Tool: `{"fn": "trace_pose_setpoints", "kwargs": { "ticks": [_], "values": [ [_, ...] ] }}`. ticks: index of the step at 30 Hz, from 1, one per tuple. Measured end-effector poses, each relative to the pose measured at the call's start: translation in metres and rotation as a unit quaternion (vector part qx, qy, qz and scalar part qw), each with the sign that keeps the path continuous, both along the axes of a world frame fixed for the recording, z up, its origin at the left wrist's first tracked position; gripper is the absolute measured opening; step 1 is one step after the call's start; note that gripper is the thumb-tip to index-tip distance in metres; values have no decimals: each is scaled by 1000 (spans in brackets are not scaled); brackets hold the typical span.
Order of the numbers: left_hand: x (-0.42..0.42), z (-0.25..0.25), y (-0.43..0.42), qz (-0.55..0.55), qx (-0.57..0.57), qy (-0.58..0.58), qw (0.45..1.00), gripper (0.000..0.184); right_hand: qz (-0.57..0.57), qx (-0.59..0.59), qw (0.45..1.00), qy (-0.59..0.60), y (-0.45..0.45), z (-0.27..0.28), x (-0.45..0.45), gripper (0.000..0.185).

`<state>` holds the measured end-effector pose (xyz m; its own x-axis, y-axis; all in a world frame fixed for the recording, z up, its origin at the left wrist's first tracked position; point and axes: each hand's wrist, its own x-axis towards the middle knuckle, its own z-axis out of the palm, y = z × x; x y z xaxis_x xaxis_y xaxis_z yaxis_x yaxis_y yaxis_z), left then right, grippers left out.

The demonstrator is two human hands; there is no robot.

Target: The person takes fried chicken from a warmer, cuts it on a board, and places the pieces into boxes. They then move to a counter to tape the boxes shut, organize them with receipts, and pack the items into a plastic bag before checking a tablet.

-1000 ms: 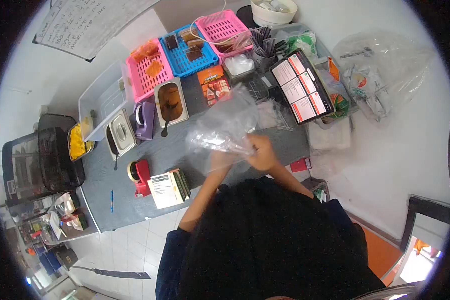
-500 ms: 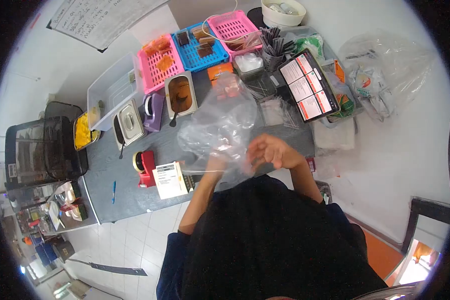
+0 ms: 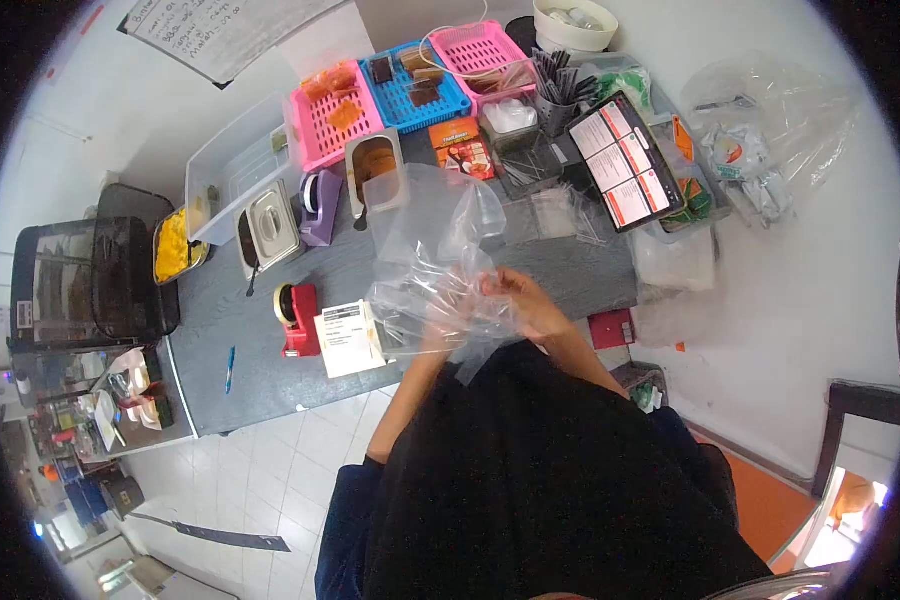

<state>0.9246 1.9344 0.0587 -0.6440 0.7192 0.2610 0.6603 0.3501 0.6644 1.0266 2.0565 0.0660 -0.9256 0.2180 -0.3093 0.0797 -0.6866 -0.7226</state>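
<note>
A clear plastic bag (image 3: pixel 435 225), crumpled toward its lower part, is held up in front of my body over the table's near edge. My left hand (image 3: pixel 450 322) shows through the film; its fingers look bent on the gathered plastic, though folds blur them. On the bag's right side, my right hand (image 3: pixel 528 305) is closed with its fingertips pinching the film. Just left of the bag lies a printed paper slip (image 3: pixel 351 340), and beside that stands a red tape dispenser (image 3: pixel 298 318).
Behind the bag are a steel pan of brown sauce (image 3: pixel 377 165), an orange box (image 3: pixel 461 148) and a tablet (image 3: pixel 625 162). Pink (image 3: pixel 320 130) and blue baskets (image 3: pixel 415 112) line the back. A purple tape dispenser (image 3: pixel 320 208), lidded steel pan (image 3: pixel 270 230) and blue pen (image 3: pixel 230 370) are leftward.
My right hand has gone from spread fingers beside the bag to pinching its film. The bag has dropped lower and opened out, uncovering the orange box. The view has shifted slightly.
</note>
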Motion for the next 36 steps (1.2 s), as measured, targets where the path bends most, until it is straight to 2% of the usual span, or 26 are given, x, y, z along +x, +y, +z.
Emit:
{"fn": "trace_pose_setpoints", "kwargs": {
  "ticks": [2, 4, 6, 7, 10, 11, 12, 13, 15, 17, 18, 21, 23, 24, 26, 27, 28, 29, 30, 33, 34, 36],
  "values": [
    [0, -7, -8, 12, 4, 9, 1000, 25, -2, 7, 1000, 30, 6, -13, 6, 11],
    [-6, -10, -14, 38, 66, -253, 964, 25, 0, -22, 999, 45, 3, -1, 9, 10],
    [-11, -9, -16, 47, 71, -265, 960, 25, 10, -89, 995, 45, 0, 28, 13, 8],
    [-11, -8, -18, 53, 73, -271, 958, 25, 35, -118, 991, 61, -1, 18, 15, 13],
    [-6, -28, -26, -40, 179, -259, 948, 25, 98, -186, 973, 92, -4, -15, 15, 30],
    [-6, -33, -27, -50, 29, -131, 990, 26, 116, -198, 969, 89, -9, -22, 13, 35],
    [-4, -14, -25, -57, -121, 2, 991, 26, 134, -210, 965, 85, -15, -23, 10, 39],
    [-3, -4, -24, -61, -267, 135, 952, 27, 106, -195, 972, 79, -22, -22, 9, 38],
    [1, -14, -29, -17, -182, -41, 982, 30, 51, -165, 983, 66, -32, -19, 6, 36],
    [3, -47, -41, 1, -102, -43, 994, 32, 6, -33, 998, 44, -31, -7, 6, 28],
    [1, -53, -47, -5, -67, 43, 997, 33, -18, 33, 999, 33, -30, 1, 6, 25],
    [4, -59, -50, -19, -106, 29, 994, 32, -39, 194, 980, -26, -28, 20, 10, 13],
    [-7, -53, -41, -44, -171, 27, 984, 33, -52, 419, 906, -46, -25, 21, 9, 11],
    [-9, -63, -41, -31, -118, 63, 990, 33, -58, 523, 849, -54, -24, 22, 9, 9],
    [-14, -91, -43, -3, -11, 136, 991, 35, -129, 572, 808, -63, -24, 15, 8, 8],
    [-20, -88, -45, 3, -3, 109, 994, 36, -164, 594, 785, -67, -23, 14, 6, 8],
    [-29, -77, -48, 9, 6, 82, 997, 38, -171, 521, 833, -74, -13, 16, 9, 8],
    [-27, -25, -40, 81, -153, 118, 978, 26, -176, 445, 874, -81, 5, 21, 18, 8],
    [-24, 29, -31, 123, -324, 156, 925, 18, -179, 366, 909, -87, 20, 26, 23, 9],
    [-28, 33, -27, 127, -182, 225, 949, 21, -179, 311, 932, -57, 44, 35, 25, 10],
    [-30, 36, -21, 157, -163, 166, 960, 20, -144, 343, 925, -83, 50, 37, 21, 17],
    [-32, 43, -9, 213, -126, 45, 968, 17, -189, 553, 811, -20, 52, 61, 11, 32]
  ]
}}
